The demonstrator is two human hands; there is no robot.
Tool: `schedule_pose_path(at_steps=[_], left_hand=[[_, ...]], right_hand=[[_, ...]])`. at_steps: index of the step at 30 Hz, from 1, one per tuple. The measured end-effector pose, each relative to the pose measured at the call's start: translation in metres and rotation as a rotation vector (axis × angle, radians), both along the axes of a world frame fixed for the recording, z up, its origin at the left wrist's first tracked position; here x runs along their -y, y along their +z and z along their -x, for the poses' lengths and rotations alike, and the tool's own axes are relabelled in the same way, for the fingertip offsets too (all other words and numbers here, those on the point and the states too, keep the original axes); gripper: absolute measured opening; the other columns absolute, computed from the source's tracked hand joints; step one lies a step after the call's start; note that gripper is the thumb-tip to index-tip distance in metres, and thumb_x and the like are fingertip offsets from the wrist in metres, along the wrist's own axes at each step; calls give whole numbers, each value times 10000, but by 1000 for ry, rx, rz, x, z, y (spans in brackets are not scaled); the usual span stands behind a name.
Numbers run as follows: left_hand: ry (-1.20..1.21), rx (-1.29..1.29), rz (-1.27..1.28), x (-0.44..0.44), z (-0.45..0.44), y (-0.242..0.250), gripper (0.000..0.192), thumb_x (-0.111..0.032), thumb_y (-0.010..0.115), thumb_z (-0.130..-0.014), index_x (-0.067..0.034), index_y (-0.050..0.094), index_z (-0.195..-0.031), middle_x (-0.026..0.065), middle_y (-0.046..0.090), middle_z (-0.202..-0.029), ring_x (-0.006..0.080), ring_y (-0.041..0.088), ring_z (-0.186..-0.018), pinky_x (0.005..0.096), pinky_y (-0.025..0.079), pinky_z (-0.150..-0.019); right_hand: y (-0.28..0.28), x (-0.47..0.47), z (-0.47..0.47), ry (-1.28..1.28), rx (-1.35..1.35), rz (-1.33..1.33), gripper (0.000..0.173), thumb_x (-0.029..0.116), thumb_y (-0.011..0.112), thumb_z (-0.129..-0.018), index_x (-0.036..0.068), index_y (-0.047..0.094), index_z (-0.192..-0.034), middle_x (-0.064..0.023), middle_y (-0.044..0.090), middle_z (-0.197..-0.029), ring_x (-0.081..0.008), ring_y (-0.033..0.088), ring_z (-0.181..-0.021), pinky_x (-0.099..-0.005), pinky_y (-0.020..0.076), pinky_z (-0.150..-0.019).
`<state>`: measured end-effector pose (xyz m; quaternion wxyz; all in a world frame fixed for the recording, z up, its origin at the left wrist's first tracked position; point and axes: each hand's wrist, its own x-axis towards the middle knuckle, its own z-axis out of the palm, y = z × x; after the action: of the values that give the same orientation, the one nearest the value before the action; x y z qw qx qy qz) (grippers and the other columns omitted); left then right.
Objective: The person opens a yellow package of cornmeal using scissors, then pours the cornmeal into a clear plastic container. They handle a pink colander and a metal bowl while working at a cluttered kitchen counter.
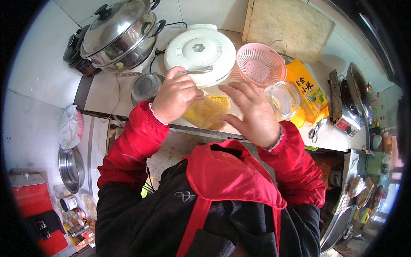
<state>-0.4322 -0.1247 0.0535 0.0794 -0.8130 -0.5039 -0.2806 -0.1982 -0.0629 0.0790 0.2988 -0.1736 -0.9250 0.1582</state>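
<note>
A clear plastic bag of fine yellow grain (208,110) rests at the front of the counter, between my hands. My left hand (178,96) is at the bag's upper left, fingers curled and thumb near their tips. Whether it pinches the film cannot be made out. To the bag's right, my right hand (253,112) is slightly blurred, its fingers spread from the thumb and nothing seen in it. Beside it stands a clear open jar (283,100), with a yellow lid (298,117) close by. A yellow-orange food packet (306,91) bearing writing lies further right.
Behind my hands are a white lidded electric pan (199,53) and a pink slotted basket (260,64). A steel steamer pot (118,35) stands at the back left, a glass bowl (146,86) before it. Scissors (314,132) and a portable stove (345,109) are on the right.
</note>
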Motion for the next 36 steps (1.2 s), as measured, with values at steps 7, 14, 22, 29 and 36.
schedule_pose_path(at_steps=[7,14,22,29,36], left_hand=[[152,342,-282,18,23,6,360,-79,743,-719,-68,613,-1055,80,617,-1093,274,566,-1023,397,392,-945],[374,1320,32,65,62,-116,207,-107,513,-973,-30,563,-1159,32,570,-1122,96,513,-1008,266,418,-886],[370,1873,741,83,34,-193,524,-364,561,-936,-108,361,-1347,20,456,-1252,154,440,-1121,368,383,-914],[-761,1777,944,31,5,-185,906,-495,713,-785,-102,247,-1455,83,395,-1429,282,367,-1319,455,287,-1089],[-852,1990,588,-15,1,-134,764,-371,808,-713,-121,439,-1334,14,494,-1339,223,465,-1231,411,369,-1032]], right_hand=[[-9,31,81,-233,265,-95,443,280,744,-704,18,602,-1030,-111,642,-938,-282,597,-928,-393,460,-800],[-46,13,101,-230,27,12,87,160,684,-767,80,651,-776,-91,639,-751,-268,628,-709,-376,485,-654],[-12,2,85,-201,-279,513,20,-19,674,-801,-10,669,-819,-12,606,-692,-61,535,-682,-231,436,-612],[94,0,69,-151,-492,697,86,72,707,-827,2,697,-877,-31,663,-748,-81,592,-679,-211,462,-635],[129,-66,21,73,-327,758,170,161,638,-903,14,676,-979,-26,658,-809,-82,578,-702,-227,468,-671]])
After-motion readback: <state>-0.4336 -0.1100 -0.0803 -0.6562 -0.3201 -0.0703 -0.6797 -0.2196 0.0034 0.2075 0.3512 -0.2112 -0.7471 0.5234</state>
